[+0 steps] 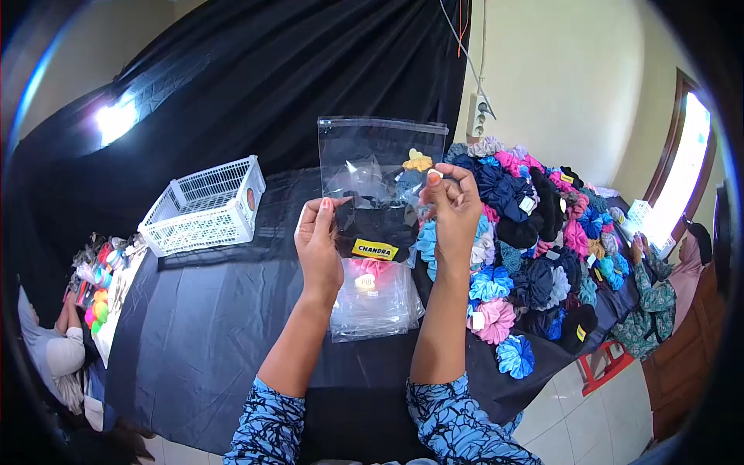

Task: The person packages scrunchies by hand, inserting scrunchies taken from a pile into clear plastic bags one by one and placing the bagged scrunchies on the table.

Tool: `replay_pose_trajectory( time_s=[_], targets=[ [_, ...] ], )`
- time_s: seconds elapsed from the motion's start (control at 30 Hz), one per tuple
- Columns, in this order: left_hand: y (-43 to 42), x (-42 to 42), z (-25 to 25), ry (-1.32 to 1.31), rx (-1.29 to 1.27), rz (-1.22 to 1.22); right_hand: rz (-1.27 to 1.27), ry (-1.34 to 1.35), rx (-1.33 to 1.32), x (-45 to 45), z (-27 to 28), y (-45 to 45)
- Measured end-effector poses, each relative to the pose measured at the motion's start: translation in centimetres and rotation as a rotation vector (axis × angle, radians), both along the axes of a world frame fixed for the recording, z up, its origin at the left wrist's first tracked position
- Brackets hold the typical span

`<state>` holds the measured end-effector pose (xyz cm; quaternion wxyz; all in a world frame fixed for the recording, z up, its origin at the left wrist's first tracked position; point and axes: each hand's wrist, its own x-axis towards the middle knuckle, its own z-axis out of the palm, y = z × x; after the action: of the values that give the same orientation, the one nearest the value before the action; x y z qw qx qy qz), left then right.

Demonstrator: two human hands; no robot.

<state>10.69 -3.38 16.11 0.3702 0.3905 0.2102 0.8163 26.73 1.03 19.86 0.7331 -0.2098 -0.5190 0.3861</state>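
Observation:
My left hand (319, 240) pinches the left side of a clear zip bag (341, 151) held upright above the table. With thumb and fingers closed, my right hand (453, 205) grips its right side. At the bag's lower part is a black scrunchie (376, 221) with a yellow label reading CHANDRA (375, 249); whether it lies fully inside, I cannot tell. A small yellow scrunchie (418, 163) shows near the bag's upper right. Below lies a stack of clear bags (376, 314), with something pink and a pale tag on it.
Right of my hands, a big pile of scrunchies (535, 232) covers the black-draped table (209, 333). A white plastic basket (205, 205) stands at the back left. People sit at both ends, one on the left (58, 349), one on the right (666, 287). A red stool (608, 368) is at right.

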Motion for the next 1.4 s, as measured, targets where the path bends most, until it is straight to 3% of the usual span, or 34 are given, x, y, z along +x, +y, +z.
replay_pose_trajectory(
  time_s=[0.37,0.67,0.7,0.8,0.83,0.9,1.0,1.1,1.17,1.2,1.23,1.3,1.37,1.4],
  targets=[
    [-0.5,0.2,0.1,0.0,0.033,-0.065,-0.014,0.104,0.131,0.0,0.3,-0.3],
    [-0.6,0.2,-0.2,0.103,0.128,-0.005,-0.012,0.017,-0.049,0.1,0.4,-0.8],
    [-0.4,0.2,-0.4,0.172,0.172,0.102,-0.013,0.017,-0.042,0.3,0.0,-0.4],
    [-0.3,-0.2,0.1,0.352,0.283,0.301,0.178,-0.322,-0.255,1.6,-0.5,0.1],
    [-0.5,-0.2,0.4,0.466,0.346,0.391,0.176,-0.32,-0.253,1.7,-0.5,0.1],
    [-0.7,-0.3,0.7,0.463,0.358,0.378,0.34,-0.559,-0.262,2.0,-0.8,0.4],
    [-0.5,-1.1,0.5,0.632,0.401,0.459,0.335,-0.723,-0.263,2.3,-1.3,0.6],
    [-0.4,-0.9,0.4,0.545,0.375,0.465,0.372,-0.786,-0.188,2.1,-2.0,1.0],
    [-0.6,-0.4,0.4,0.268,0.163,0.38,0.409,-0.846,-0.148,2.1,-2.0,0.9],
    [-0.5,-0.5,0.5,0.25,0.169,0.402,0.407,-0.844,-0.144,2.1,-1.8,0.7],
    [-0.3,-0.9,0.3,0.252,0.174,0.402,0.396,-0.767,-0.166,2.0,-1.6,0.4],
    [0.0,-1.7,0.0,0.01,0.115,0.262,0.386,-0.689,-0.179,1.8,-1.4,0.6],
    [0.2,-2.1,0.2,-0.054,0.093,0.271,0.136,-0.565,0.135,1.8,-1.8,1.5],
    [0.3,-2.3,0.2,-0.107,0.067,0.268,0.15,-0.592,0.167,2.0,-1.2,1.0]
  ],
)
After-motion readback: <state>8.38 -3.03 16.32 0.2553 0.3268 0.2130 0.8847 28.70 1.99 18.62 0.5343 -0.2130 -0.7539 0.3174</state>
